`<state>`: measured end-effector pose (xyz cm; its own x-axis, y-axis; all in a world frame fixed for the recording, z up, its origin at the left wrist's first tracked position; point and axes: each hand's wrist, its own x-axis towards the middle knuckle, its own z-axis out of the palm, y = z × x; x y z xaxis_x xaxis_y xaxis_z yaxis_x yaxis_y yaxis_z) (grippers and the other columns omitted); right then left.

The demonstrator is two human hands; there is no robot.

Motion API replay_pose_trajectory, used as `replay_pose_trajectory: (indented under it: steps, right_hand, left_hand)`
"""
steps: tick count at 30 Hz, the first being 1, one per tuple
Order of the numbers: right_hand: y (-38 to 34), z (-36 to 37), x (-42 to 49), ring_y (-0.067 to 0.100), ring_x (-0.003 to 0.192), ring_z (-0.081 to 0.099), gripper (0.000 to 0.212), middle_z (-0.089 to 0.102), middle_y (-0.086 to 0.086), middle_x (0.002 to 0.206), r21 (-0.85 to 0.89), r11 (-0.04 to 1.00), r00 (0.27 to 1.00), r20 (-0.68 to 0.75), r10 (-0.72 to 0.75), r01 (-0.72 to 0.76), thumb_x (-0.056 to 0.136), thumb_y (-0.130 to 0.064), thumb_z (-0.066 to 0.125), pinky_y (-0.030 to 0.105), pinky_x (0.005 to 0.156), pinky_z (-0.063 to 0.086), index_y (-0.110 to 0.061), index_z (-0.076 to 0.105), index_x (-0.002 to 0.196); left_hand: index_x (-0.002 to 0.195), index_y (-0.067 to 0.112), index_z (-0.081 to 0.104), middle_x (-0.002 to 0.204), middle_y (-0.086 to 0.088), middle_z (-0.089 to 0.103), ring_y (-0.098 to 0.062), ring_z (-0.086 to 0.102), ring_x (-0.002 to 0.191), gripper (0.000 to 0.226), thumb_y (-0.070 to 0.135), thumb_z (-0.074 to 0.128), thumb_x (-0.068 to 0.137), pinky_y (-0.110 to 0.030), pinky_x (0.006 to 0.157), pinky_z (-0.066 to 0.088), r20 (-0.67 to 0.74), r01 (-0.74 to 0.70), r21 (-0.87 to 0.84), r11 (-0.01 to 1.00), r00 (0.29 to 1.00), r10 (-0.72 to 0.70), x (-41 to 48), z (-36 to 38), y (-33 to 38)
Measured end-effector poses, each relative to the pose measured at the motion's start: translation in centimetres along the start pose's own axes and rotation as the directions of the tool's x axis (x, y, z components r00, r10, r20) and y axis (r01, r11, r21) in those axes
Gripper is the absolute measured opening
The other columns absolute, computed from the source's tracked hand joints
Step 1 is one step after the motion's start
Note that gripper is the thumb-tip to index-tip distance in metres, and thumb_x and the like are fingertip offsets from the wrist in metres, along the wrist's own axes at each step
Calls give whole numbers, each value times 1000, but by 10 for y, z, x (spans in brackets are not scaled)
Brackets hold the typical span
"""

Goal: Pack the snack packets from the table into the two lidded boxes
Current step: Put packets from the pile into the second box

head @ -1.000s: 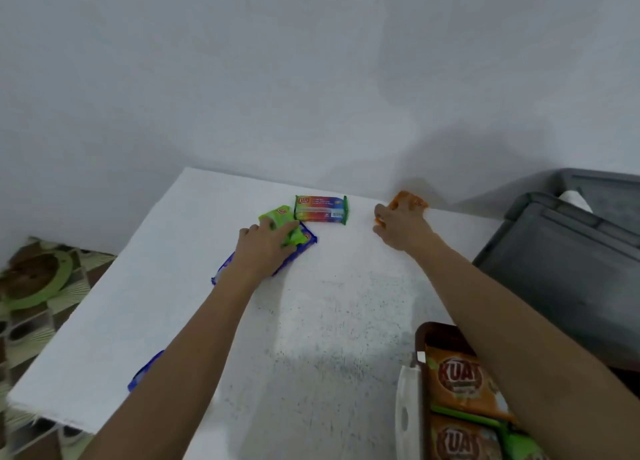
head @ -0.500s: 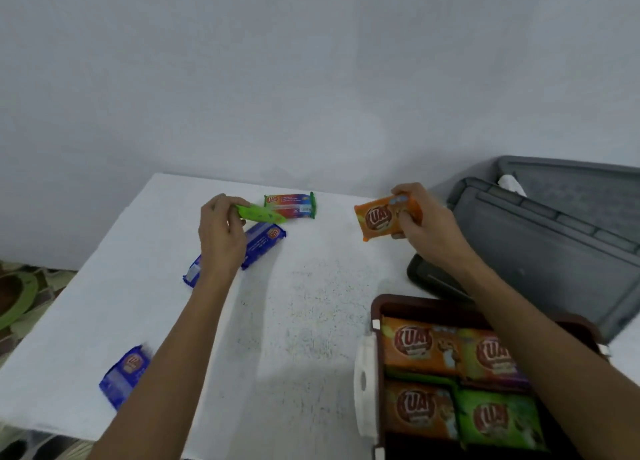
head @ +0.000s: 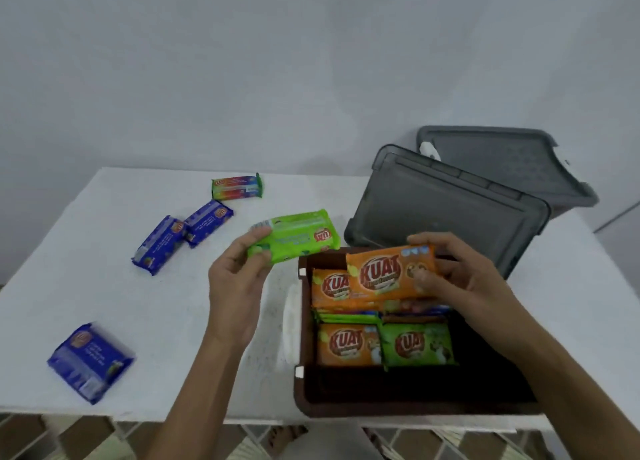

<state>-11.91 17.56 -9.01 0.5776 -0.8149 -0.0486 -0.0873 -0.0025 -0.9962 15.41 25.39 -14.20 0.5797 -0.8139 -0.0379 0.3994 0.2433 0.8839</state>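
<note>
My left hand [head: 239, 279] grips a green snack packet [head: 298, 236] just left of the open brown box [head: 408, 395]. My right hand [head: 460, 272] holds an orange snack packet [head: 389, 272] over the box's far end. Inside the box lie several orange and green packets [head: 412, 343]. On the white table [head: 149, 303] remain two blue packets [head: 180, 234] side by side, a third blue packet [head: 90, 362] near the front left edge, and a rainbow-coloured packet [head: 236, 186] at the back.
A grey lid [head: 446, 210] leans behind the brown box, and a grey lidded box [head: 502, 161] sits behind it by the wall. A white latch [head: 291, 324] hangs on the brown box's left side. Patterned floor shows below the table's front edge.
Both hands have drawn back from the far side of the table toward the brown box. The green packet now hangs beside the box and the orange one over it. The view has tilted down.
</note>
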Motion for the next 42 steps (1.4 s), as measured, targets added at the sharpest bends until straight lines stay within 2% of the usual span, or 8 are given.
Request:
replay_pose_trajectory:
  steps: [12,18,22,24,26,32,38,42]
  right_hand:
    - [62,38,-12,21,85,74,35,67,13,115,-115,909,892,179,415,-400,94,1,59,33,72,62,-23,56,119]
    - [76,43,-12,29,99,63,33,58,6,109,-736,660,947,82,312,-153,94,-22,63,30,75,55,-36,54,122]
    - [63,43,-13,5,80,65,14,69,-3,93,-793,609,997,44,68,-6,97,-30,57,27,69,57,-22,62,108]
    - [52,44,-12,2,59,60,4,61,-9,66,-748,661,993,-15,-118,67,97,-22,57,14,52,49,-22,58,94]
    - [39,45,-9,0,70,62,6,62,-11,72,-624,773,970,-101,-222,113,96,-20,58,12,57,50,-24,57,100]
    - [25,52,-10,4,105,65,35,69,-8,108,-128,992,999,-47,-22,16,99,-44,45,27,85,58,-45,47,134]
    - [27,46,-13,25,122,60,42,59,5,137,431,901,998,4,57,-53,96,-49,48,43,99,52,-38,49,137]
    - [36,34,-20,32,117,63,39,61,16,129,517,855,995,-63,80,-36,94,-26,60,44,90,56,-29,53,132]
  left_hand:
    - [112,6,66,113,-2,70,-17,68,102,34,-13,46,92,-26,80,58,59,90,31,995,994,-92,-36,13,-25]
    - [113,8,67,115,1,71,-19,68,106,34,-11,47,93,-28,79,58,70,79,51,996,994,-82,-34,8,-27]
    - [115,10,67,119,1,70,-23,66,111,35,-10,49,94,-33,80,60,85,69,93,993,993,-77,-35,5,-26]
    - [112,15,70,121,1,69,-24,66,112,37,-9,50,93,-33,78,60,102,58,132,990,992,-72,-38,6,-25]
    - [109,21,73,121,4,69,-22,65,113,39,-9,53,93,-30,75,60,144,28,187,982,988,-55,-42,9,-22]
    - [123,27,65,127,4,64,-18,60,119,38,7,62,91,-38,87,57,380,-185,365,913,924,36,-55,39,-12]
    - [145,43,37,140,17,53,-5,52,128,64,28,67,90,-19,92,50,556,-230,419,878,830,-48,-66,66,-13]
    - [143,39,39,140,13,53,-8,53,128,54,28,60,95,-22,95,50,592,-203,401,893,802,-84,-66,68,-18]
